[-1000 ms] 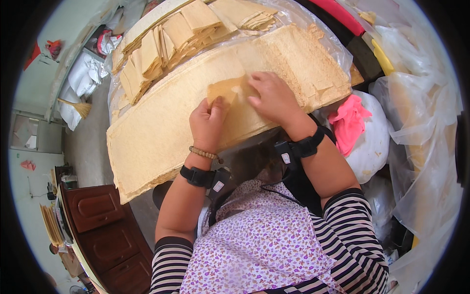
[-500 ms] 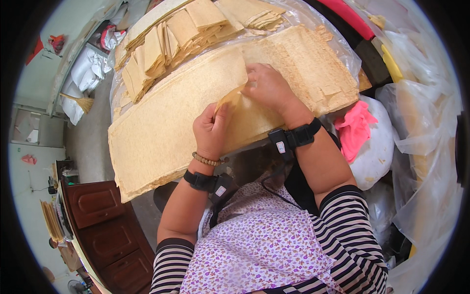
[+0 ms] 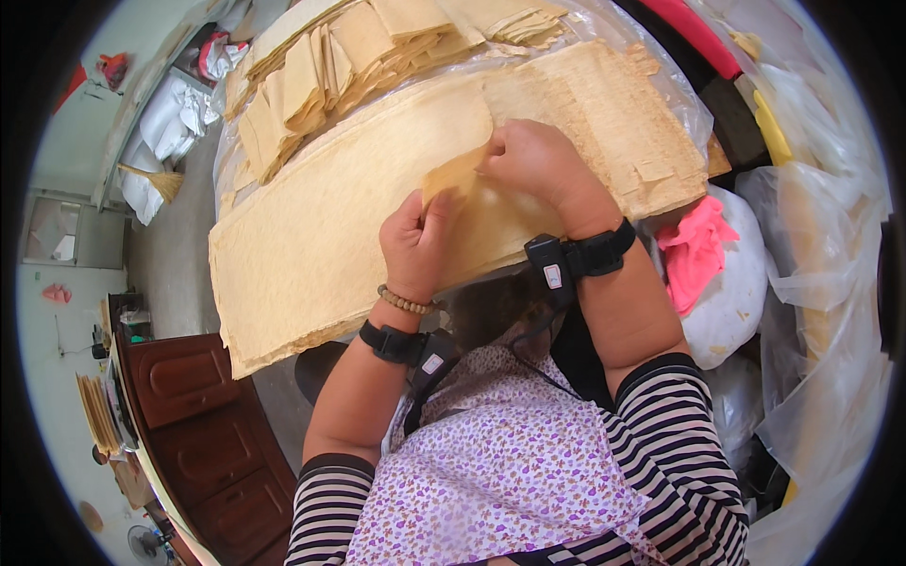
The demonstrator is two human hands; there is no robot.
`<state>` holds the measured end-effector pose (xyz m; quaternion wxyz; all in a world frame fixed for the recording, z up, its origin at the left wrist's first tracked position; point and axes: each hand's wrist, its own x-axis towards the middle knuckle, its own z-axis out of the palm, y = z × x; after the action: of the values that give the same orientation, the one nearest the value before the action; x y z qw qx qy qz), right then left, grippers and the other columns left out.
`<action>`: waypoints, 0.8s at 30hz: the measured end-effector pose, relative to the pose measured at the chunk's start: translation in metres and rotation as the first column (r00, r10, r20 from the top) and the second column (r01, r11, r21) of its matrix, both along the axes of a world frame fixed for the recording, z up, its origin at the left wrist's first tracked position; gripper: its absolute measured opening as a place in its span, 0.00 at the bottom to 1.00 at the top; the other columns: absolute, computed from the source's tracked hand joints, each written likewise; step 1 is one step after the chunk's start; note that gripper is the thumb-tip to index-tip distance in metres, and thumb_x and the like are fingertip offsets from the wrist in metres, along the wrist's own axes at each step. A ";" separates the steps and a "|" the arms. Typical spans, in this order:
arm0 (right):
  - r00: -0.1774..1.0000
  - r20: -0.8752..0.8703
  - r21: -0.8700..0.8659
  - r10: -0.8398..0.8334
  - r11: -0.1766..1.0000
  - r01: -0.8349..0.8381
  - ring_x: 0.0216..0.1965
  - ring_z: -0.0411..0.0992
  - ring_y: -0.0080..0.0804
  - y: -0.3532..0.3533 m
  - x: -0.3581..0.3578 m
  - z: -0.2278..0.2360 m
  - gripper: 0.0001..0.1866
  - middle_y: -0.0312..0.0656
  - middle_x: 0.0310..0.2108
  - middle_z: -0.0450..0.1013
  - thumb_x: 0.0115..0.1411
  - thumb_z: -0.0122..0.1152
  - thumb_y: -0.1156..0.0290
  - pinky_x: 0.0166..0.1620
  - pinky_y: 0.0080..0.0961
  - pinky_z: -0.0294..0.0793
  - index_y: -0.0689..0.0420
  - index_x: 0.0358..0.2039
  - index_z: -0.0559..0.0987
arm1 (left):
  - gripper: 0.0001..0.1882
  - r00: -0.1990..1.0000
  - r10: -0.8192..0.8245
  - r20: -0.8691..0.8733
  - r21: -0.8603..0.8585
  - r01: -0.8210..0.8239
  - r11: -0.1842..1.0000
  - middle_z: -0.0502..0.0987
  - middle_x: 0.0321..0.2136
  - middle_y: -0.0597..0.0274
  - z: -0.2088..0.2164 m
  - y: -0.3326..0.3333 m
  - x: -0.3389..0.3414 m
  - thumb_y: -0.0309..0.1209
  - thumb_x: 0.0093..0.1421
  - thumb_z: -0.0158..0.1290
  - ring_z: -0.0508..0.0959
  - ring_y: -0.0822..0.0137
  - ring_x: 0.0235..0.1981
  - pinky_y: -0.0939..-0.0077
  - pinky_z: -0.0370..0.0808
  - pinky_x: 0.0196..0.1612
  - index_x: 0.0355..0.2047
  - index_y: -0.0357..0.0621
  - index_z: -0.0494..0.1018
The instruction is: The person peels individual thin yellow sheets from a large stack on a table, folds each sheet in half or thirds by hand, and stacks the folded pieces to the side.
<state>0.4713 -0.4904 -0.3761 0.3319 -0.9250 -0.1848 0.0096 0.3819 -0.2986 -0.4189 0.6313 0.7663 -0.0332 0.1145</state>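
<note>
A broad stack of thin tan sheets (image 3: 311, 255), rough and fibrous like dried bean-curd skin, lies across the table before me. The right end of the top thin tan sheet (image 3: 453, 176) is lifted and curled over. My left hand (image 3: 413, 243) pinches its near edge between thumb and fingers. My right hand (image 3: 540, 162) is closed on the raised edge farther right, its fingertips partly hidden. Another pile of coarser sheets (image 3: 623, 123) shows beyond my right hand. A black strap with a small box circles each wrist, and a bead bracelet (image 3: 404, 300) sits on the left.
Folded tan sheets (image 3: 368, 42) are heaped at the table's far side on clear plastic. To the right are a white sack (image 3: 727, 311) with a pink cloth (image 3: 696, 250) and hanging plastic film (image 3: 821, 255). A dark wooden cabinet (image 3: 203, 424) stands at the left.
Both hands have shifted slightly right in the picture. My right hand has turned into a tighter fist, and the curled flap between the hands shows more of its underside.
</note>
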 end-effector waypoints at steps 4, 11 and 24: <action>0.997 -0.068 -0.050 0.034 0.998 -0.037 0.31 0.77 0.48 -0.004 0.002 0.004 0.12 0.52 0.27 0.78 0.51 0.65 0.64 0.37 0.39 0.75 0.61 0.27 0.83 | 0.14 1.000 -0.022 0.002 0.013 0.021 1.000 0.83 0.34 0.67 -0.003 0.002 0.001 0.35 0.70 0.54 0.76 0.81 0.34 0.86 0.73 0.37 0.45 0.35 0.79; 1.000 0.003 0.158 -0.006 0.987 0.005 0.27 0.76 0.48 0.002 -0.003 -0.004 0.13 0.54 0.24 0.75 0.53 0.61 0.65 0.34 0.38 0.74 0.64 0.29 0.82 | 0.13 0.993 0.046 0.108 -0.001 -0.046 0.999 0.82 0.34 0.68 -0.005 0.000 0.001 0.34 0.70 0.53 0.76 0.81 0.34 0.85 0.73 0.38 0.45 0.36 0.79; 0.969 -0.203 0.238 0.140 0.967 -0.090 0.22 0.70 0.24 -0.010 -0.001 -0.005 0.14 0.36 0.20 0.73 0.59 0.61 0.63 0.28 0.25 0.70 0.62 0.27 0.80 | 0.13 0.997 0.016 0.081 0.034 -0.019 0.999 0.82 0.34 0.68 -0.004 0.002 0.000 0.33 0.70 0.53 0.76 0.82 0.34 0.86 0.72 0.37 0.45 0.36 0.78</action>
<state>0.4700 -0.5007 -0.3807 0.4526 -0.8619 -0.2009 0.1091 0.3824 -0.2962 -0.4230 0.6148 0.7723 -0.0543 0.1503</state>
